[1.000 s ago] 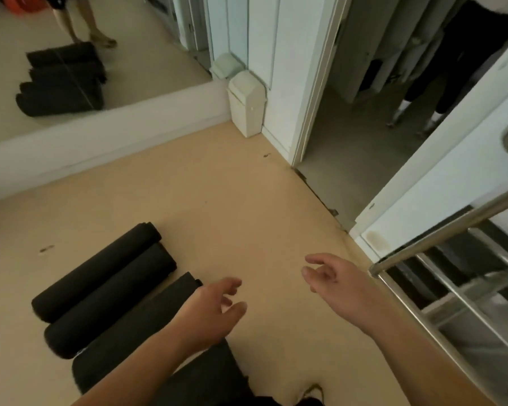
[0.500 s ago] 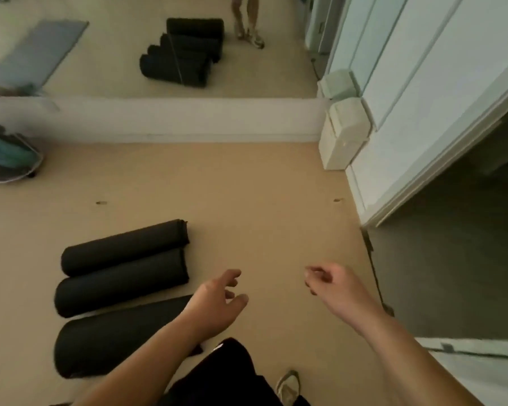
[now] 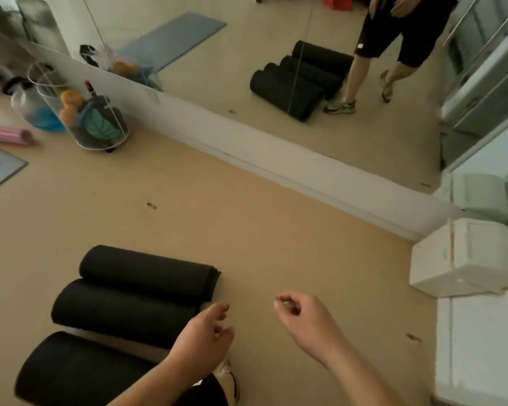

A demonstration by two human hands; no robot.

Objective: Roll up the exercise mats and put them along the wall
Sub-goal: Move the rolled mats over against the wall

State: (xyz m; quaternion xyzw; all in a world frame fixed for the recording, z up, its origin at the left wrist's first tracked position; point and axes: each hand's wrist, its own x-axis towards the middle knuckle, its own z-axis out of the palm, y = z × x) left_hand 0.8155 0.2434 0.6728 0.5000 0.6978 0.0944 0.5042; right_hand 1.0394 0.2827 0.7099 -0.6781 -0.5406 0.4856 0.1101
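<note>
Three rolled black exercise mats lie side by side on the tan floor at lower left: the far roll point(image 3: 147, 273), the middle roll point(image 3: 121, 312) and the near roll point(image 3: 79, 370). My left hand point(image 3: 206, 338) hovers over the right ends of the middle and near rolls, fingers loosely curled, holding nothing. My right hand point(image 3: 305, 317) hangs in the air to the right of the mats, fingers loosely curled and empty. A grey-blue mat point(image 3: 173, 39) lies flat, seen only as a reflection in the wall mirror.
A mirror wall with a white base point(image 3: 276, 153) runs across the back. A clear round bin point(image 3: 85, 115) of items, a water jug point(image 3: 30, 109) and a pink roll point(image 3: 6, 136) sit at left. A white lidded bin point(image 3: 464, 256) stands at right by a white door.
The view has swung left, away from the doorway and railing, toward the mirror wall. Both hands stay empty in front of me; the rolled mats have not moved.
</note>
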